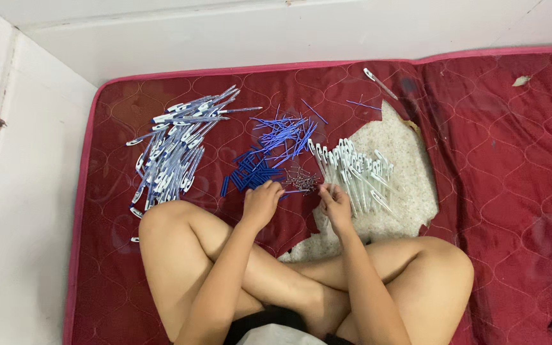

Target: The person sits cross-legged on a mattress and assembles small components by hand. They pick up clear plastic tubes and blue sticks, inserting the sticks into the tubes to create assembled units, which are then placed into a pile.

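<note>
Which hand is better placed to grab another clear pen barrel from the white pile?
Probably the right hand: it already touches the near edge of the clear barrel pile. The left hand sits by the dark blue caps.

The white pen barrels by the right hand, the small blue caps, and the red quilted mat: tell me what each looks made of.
White pen barrels: likely plastic, smooth, glossy, partly see-through.
Small blue caps: probably plastic, one even opaque colour.
Red quilted mat: fabric over padding, stitched in curved patterns; a tear shows pale speckled filling, maybe foam.
</note>
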